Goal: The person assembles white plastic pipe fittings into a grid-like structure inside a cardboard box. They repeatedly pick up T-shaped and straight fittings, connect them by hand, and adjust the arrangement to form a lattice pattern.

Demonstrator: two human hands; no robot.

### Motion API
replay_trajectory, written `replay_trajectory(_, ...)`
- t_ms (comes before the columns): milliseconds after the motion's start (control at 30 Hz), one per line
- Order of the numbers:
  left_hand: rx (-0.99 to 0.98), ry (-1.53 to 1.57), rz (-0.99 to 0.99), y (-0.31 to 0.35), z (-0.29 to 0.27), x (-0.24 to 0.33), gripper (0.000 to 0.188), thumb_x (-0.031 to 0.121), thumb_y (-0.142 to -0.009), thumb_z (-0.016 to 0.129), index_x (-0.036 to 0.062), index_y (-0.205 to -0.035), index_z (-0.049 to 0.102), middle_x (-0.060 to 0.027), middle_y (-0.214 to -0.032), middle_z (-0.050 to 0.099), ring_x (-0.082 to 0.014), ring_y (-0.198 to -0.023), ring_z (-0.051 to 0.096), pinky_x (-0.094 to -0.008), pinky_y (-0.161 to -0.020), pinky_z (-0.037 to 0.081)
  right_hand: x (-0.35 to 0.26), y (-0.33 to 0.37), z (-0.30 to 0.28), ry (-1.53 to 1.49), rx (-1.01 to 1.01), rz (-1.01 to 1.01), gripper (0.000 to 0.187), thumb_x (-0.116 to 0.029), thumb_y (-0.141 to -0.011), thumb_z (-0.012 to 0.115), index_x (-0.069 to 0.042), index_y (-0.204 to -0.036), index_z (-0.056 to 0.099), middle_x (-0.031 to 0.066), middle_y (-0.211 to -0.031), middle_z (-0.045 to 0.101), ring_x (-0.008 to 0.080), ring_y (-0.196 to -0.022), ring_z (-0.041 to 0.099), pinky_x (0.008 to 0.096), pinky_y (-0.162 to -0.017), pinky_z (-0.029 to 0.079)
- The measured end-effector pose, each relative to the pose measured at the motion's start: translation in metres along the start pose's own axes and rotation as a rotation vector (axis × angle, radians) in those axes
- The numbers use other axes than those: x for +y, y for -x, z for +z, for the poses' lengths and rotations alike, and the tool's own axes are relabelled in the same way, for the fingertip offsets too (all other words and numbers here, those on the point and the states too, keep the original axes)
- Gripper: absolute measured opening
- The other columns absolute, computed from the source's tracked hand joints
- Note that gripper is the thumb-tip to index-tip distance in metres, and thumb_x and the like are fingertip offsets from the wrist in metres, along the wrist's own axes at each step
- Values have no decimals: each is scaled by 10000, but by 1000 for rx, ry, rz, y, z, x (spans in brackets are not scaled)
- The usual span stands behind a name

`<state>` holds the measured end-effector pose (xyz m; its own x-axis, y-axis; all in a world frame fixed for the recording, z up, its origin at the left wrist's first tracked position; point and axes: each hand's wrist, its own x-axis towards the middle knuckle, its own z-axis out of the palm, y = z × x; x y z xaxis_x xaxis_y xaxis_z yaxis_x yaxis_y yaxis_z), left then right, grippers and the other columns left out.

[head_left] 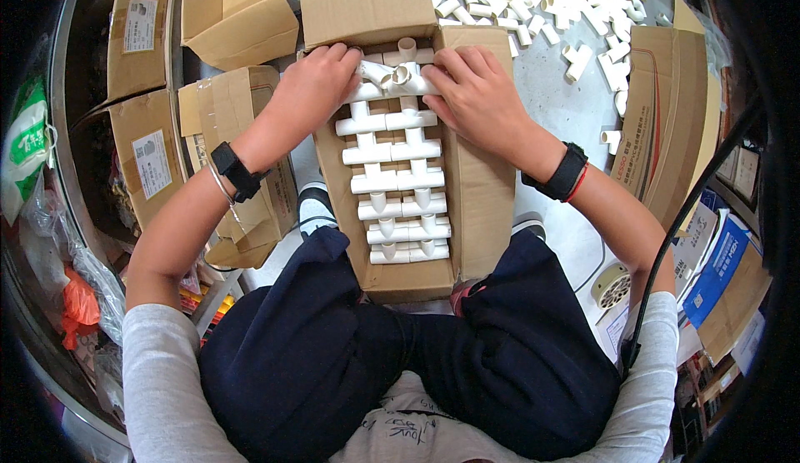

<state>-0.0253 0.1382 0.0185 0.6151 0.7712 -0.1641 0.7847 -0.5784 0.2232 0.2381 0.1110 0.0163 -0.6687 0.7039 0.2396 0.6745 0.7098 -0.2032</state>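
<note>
Between my legs stands an open cardboard box [483, 180], with rows of white plastic pipe tees [398, 181] laid side by side in two columns. At the far end of the box, my left hand [310, 88] is closed around the outer end of a white pipe tee [374, 72]. Opposite it, my right hand [482, 92] grips another white pipe tee [414, 85], whose branch opening faces up. The two held tees meet, or nearly meet, above the rows. Beyond them, one more tee [407, 47] sits with its branch upright.
A large heap of loose white pipe fittings [533, 0] covers the floor at the far right. Cardboard boxes stand on the left [242, 113] and right [658, 105]. A dark cable [692, 200] hangs along my right arm. A round slotted part [612, 288] lies near my right elbow.
</note>
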Motion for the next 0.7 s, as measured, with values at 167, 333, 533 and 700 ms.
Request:
replay_trajectory(167, 140, 187, -99, 1, -6, -2, 276, 220, -919, 659, 44, -1119, 589, -143, -898, 641, -298, -785, 670, -383, -698, 548, 0, 2, 1, -4, 9, 9, 286, -254, -836, 694, -55, -1031, 631, 70, -1075, 556, 233, -1011, 533, 355, -942, 413)
replay_trajectory(333, 227, 415, -193, 3, -12, 1, 262, 213, -896, 697, 29, -1057, 601, -124, -816, 632, -222, -655, 654, -323, -622, 533, 1, 4, 1, -24, 20, 12, 303, -254, -840, 693, -50, -1055, 630, 70, -1078, 562, 232, -1006, 536, 351, -941, 415)
replay_trajectory(533, 282, 259, -95, 11, -20, -5, 279, 214, -840, 731, 29, -1007, 606, -108, -826, 613, -238, -730, 625, -347, -665, 519, -2, 0, 0, 98, 43, -38, 276, -213, -800, 660, -39, -1013, 641, 55, -1000, 568, 214, -952, 544, 341, -920, 422)
replay_trajectory(700, 384, 22, 97, 13, -20, -13, 269, 252, -813, 731, 54, -950, 610, -81, -822, 603, -248, -838, 580, -363, -718, 501, -5, -14, -1, 341, 24, -73, 210, -172, -836, 640, -40, -999, 627, 42, -873, 534, 195, -846, 530, 322, -855, 438)
